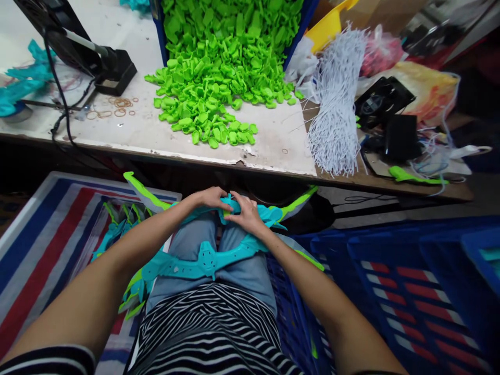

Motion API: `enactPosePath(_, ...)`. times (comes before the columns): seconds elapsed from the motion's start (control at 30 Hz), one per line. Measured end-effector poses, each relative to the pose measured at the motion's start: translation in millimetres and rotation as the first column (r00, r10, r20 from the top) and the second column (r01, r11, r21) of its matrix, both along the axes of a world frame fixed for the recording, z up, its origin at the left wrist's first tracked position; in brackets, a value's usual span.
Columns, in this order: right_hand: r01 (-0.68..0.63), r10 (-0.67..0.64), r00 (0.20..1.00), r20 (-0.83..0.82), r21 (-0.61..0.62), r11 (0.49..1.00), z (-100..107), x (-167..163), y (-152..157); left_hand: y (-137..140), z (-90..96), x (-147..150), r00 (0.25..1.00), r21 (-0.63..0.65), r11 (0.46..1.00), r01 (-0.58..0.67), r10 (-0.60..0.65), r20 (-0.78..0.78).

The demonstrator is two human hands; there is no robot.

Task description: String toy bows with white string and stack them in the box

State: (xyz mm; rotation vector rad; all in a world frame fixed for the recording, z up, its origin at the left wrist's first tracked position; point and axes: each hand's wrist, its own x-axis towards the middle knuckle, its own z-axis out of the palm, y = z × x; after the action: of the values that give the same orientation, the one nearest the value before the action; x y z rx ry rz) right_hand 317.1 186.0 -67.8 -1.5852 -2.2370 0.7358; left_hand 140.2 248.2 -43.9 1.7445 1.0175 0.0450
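Note:
Above my knees, a turquoise toy bow (269, 213) with lime-green limb tips lies crosswise. My left hand (212, 199) grips its middle from the left, fingers closed. From the other side my right hand (247, 212) closes on the same middle part, thumb and fingers curled around it. A small green piece (226, 213) shows between the hands; how it sits in the bow is partly hidden by my fingers. Across my thighs rests a second turquoise bow part (207, 259), with a round-holed centre, touched by neither hand.
Loose green plastic pieces (211, 117) spill from a blue bin (158, 31) onto the worktable (269, 135). White strings (336, 104) hang at its right edge. A black stand (115, 70) and rubber bands lie left. Blue crates (390, 239) stand right; more bows (113, 229) are at left.

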Motion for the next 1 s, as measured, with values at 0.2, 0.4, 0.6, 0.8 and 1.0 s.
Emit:
enactPosePath(0.2,-0.112,0.11,0.993,0.041,0.029,0.993,7.8,-0.2,-5.8,-18.8,12.4,-1.1,0.986,0.205,0.976,0.072,-0.039,-0.163)
enactPosePath(0.4,-0.033,0.08,0.983,-0.168,0.261,0.965,59.8,17.4,47.8,-66.3,0.2,-5.3,0.938,0.666,0.725,0.177,0.081,-0.337)
enactPosePath(0.6,0.027,-0.075,0.993,0.094,0.437,0.899,91.0,2.0,157.5,-116.2,-16.3,-7.8,0.968,0.794,0.607,-0.024,0.213,-0.133)
enactPosePath(0.8,-0.147,0.021,0.954,0.299,0.403,0.903,96.7,-8.7,183.3,-180.3,-14.0,-20.9,0.953,0.608,0.778,-0.155,0.281,-0.117)
enactPosePath(1.0,-0.167,0.025,0.963,0.269,0.52,0.838,109.0,30.5,162.0,-198.5,-24.5,-17.8,0.925,0.372,0.883,-0.286,0.355,-0.133)
